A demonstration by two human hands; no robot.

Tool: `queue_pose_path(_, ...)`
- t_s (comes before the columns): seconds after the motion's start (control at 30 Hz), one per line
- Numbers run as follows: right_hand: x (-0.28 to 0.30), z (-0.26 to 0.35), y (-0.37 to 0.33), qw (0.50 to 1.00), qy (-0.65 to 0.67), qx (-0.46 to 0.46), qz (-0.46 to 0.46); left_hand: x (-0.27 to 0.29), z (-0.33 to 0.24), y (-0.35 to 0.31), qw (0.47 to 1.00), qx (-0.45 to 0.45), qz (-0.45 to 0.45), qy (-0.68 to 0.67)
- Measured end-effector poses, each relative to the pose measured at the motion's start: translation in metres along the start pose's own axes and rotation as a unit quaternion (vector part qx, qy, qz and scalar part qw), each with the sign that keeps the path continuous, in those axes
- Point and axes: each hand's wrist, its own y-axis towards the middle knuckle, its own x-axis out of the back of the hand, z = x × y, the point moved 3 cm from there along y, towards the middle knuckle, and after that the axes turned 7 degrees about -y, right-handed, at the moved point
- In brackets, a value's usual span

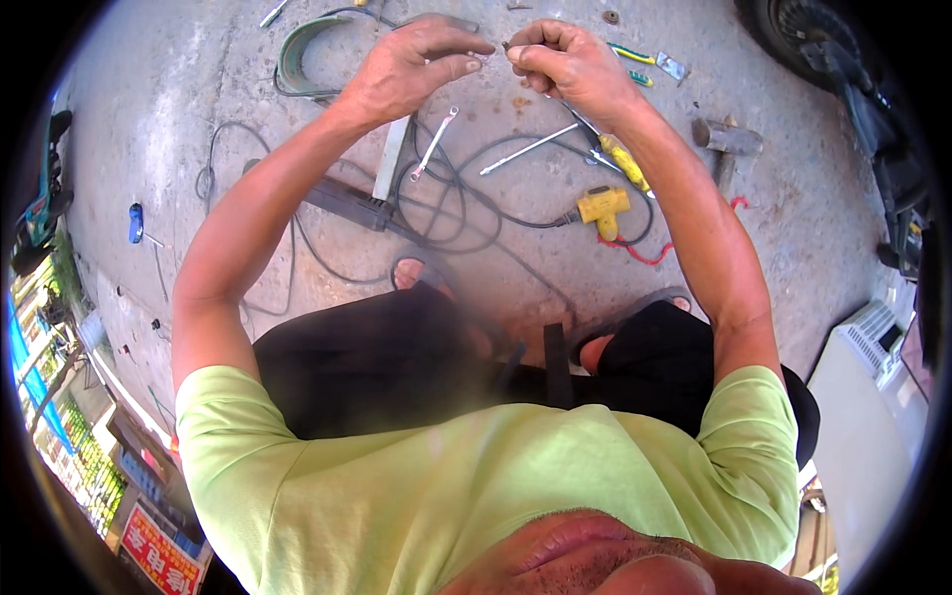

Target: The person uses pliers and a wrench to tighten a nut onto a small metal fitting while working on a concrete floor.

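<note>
My left hand is raised over the concrete floor, its thumb and fingers stretched out with a gap between them. Facing it across a narrow space, my right hand pinches something small and dark at the fingertips, too small to name. Below the hands lie a ring-and-open-end wrench and a slim metal rod. A yellow-handled tool lies beside my right forearm. Near my left wrist is a curved green band.
Black cable loops around a long dark tool body and a yellow connector. A hammer lies to the right, below a wheel. A blue-handled tool lies left; a white panel stands right.
</note>
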Motion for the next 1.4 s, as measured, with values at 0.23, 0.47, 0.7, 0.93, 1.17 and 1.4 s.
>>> queue_pose_path(0.23,-0.001,0.020,-0.002,0.999,-0.007,0.035,-0.010,0.024,-0.025,-0.006,0.991,0.085,-0.008,-0.107)
queue_pose_path(0.47,-0.004,0.038,-0.008,0.997,-0.029,0.070,-0.016,0.028,-0.033,-0.007,0.978,0.109,-0.035,-0.176)
queue_pose_path(0.7,0.004,0.059,-0.010,0.999,-0.039,0.002,-0.010,0.029,-0.031,-0.007,0.975,0.119,-0.066,-0.178)
queue_pose_path(0.93,0.003,0.064,-0.013,0.999,-0.041,0.003,-0.015,0.021,-0.025,-0.004,0.952,0.101,-0.060,-0.284)
queue_pose_path(1.17,0.004,0.061,-0.012,0.999,-0.043,0.005,-0.008,0.018,-0.026,-0.005,0.956,0.093,-0.059,-0.272)
queue_pose_path(1.4,0.006,0.071,-0.015,0.993,-0.104,0.012,-0.046,0.024,-0.053,-0.002,0.996,-0.007,-0.084,-0.026)
